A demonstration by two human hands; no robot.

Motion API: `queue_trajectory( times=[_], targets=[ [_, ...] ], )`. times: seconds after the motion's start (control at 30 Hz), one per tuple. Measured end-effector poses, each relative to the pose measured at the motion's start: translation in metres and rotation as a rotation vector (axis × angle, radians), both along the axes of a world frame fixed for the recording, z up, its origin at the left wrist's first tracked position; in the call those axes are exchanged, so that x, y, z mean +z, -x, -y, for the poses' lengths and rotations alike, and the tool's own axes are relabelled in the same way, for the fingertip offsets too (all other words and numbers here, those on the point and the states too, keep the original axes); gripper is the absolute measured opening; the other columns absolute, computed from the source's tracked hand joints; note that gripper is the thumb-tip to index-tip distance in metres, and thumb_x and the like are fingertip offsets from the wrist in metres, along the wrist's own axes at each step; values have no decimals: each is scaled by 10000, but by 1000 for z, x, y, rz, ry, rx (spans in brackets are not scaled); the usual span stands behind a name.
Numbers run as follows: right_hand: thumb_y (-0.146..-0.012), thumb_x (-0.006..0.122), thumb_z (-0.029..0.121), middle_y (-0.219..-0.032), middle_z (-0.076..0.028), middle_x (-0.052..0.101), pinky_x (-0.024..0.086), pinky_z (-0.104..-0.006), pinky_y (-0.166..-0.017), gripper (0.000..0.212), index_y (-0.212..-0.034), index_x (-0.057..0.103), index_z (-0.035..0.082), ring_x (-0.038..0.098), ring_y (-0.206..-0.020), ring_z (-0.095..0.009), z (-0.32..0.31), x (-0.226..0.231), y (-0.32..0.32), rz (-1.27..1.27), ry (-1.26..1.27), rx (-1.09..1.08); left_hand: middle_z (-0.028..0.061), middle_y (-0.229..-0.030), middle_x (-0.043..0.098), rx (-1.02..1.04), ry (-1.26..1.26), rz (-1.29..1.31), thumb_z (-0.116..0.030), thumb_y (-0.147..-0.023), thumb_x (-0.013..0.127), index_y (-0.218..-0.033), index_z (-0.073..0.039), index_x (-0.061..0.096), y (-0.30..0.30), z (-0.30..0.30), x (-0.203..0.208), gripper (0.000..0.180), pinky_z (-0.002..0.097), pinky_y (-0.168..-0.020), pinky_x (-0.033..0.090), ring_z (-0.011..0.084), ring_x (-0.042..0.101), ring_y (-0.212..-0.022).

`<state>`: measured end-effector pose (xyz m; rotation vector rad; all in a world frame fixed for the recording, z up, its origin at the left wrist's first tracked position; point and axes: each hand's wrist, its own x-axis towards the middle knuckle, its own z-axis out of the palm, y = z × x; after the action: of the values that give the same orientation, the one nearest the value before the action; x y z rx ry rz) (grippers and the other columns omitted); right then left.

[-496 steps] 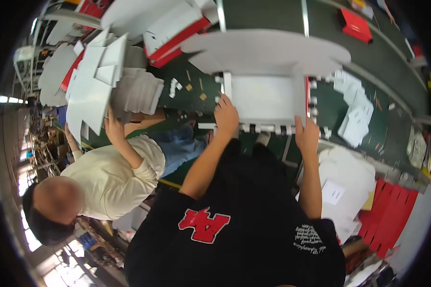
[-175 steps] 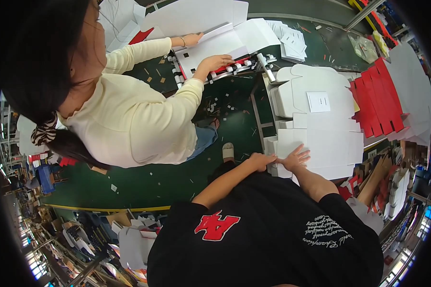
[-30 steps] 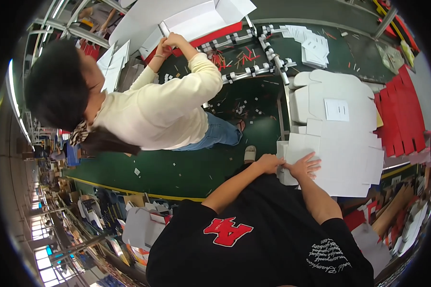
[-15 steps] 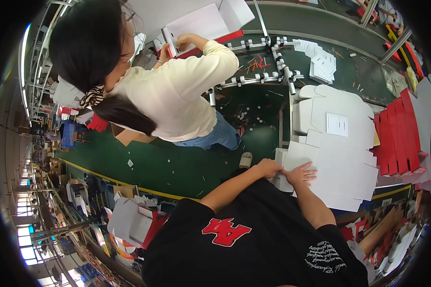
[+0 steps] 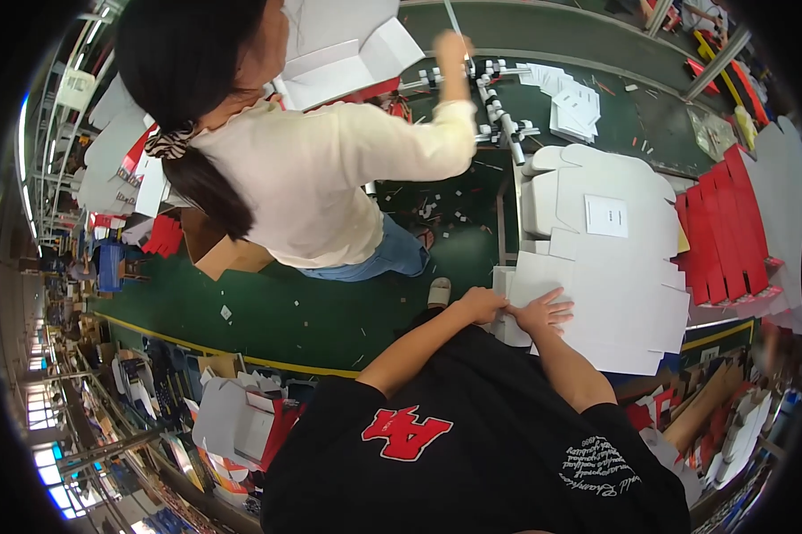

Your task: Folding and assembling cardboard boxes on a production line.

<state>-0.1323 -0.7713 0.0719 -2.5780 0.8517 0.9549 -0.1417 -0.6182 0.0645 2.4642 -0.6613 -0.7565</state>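
White cardboard [image 5: 628, 280] stays under our spread right hand [image 5: 543, 311], our work unchanged, left hand [image 5: 483, 305] curled, hold unclear, as a co-worker's hand [image 5: 454, 50] rises.

White, notched cardboard blanks [image 5: 623, 276] lie stacked flat ahead, to the right.

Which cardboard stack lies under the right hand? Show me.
The white stack bearing a paper sheet; the right hand rests on it, while the untouched red stack lies farther right.

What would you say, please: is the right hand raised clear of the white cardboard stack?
No, the right hand lies spread on the white cardboard stack.
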Motion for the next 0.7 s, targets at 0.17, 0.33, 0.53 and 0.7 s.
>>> queue_trajectory(
  times=[0.17,0.33,0.53,0.7],
  targets=[
    [-474,813,595,-1378,-363,-272,53,-739,-952,1508,-1372,-276,65,-203,-1285,-553,0,4,-1,7,12,-5,148,-841,633,1,11,23,-144,-755,499,-1013,-166,585,0,0,-5,273,467,-654,494,348,627,-784],
    [-461,814,603,-1383,-350,-280,51,-731,-963,1520,-1373,-283,78,-213,-1288,-544,0,5,-2,0,-21,-41,146,-836,632,0,13,19,-147,-755,497,-1001,-161,577,-1,0,-8,258,467,-647,494,349,626,-780],
    [-453,816,603,-1382,-345,-289,45,-725,-968,1528,-1371,-290,86,-222,-1290,-534,-4,11,-1,-6,-21,-39,171,-804,639,-33,52,27,-150,-784,454,-1158,-231,560,0,-6,-21,397,484,-657,484,373,614,-730],
    [-461,819,589,-1383,-343,-289,42,-724,-968,1520,-1372,-288,85,-222,-1290,-535,-1,9,-1,-13,-8,-45,166,-798,638,-50,75,-5,-151,-788,450,-1155,-240,561,-5,-6,-19,393,479,-655,485,373,611,-722]
  ],
)
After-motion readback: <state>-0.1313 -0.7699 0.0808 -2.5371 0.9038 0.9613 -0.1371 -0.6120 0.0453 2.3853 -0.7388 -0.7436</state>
